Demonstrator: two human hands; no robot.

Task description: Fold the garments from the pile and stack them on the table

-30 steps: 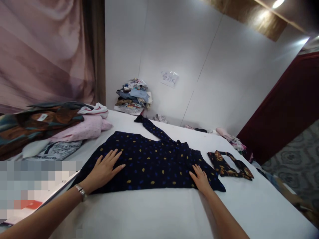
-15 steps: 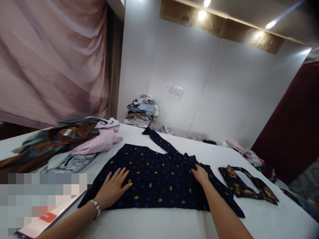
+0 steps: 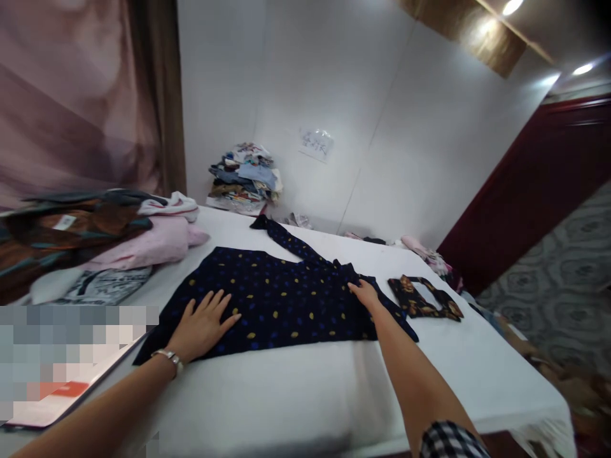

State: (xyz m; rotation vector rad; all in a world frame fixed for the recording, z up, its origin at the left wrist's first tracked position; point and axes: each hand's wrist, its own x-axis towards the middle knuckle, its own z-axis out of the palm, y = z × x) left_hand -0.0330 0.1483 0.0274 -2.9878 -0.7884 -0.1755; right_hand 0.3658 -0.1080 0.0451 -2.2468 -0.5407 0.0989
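Note:
A dark navy shirt (image 3: 281,299) with yellow and blue spots lies spread on the white-covered table (image 3: 482,369). One of its sleeves (image 3: 289,242) stretches diagonally toward the back left. My left hand (image 3: 203,327) rests flat on the left part of the shirt, fingers spread, a watch or bracelet on the wrist. At the right end of the shirt, my right hand (image 3: 366,296) has its fingers curled into a gathered bit of the cloth; the fingertips are partly hidden.
A folded dark garment with orange-brown patterning (image 3: 424,302) lies to the right. Loose clothes, including a pink one (image 3: 147,245), are heaped at the left. A tall clothes stack (image 3: 245,178) stands by the wall, with more clothes (image 3: 424,251) along the back right edge.
The view has swung to the right and tilted, showing more of the table's right end. Both hands keep about the same places on the shirt.

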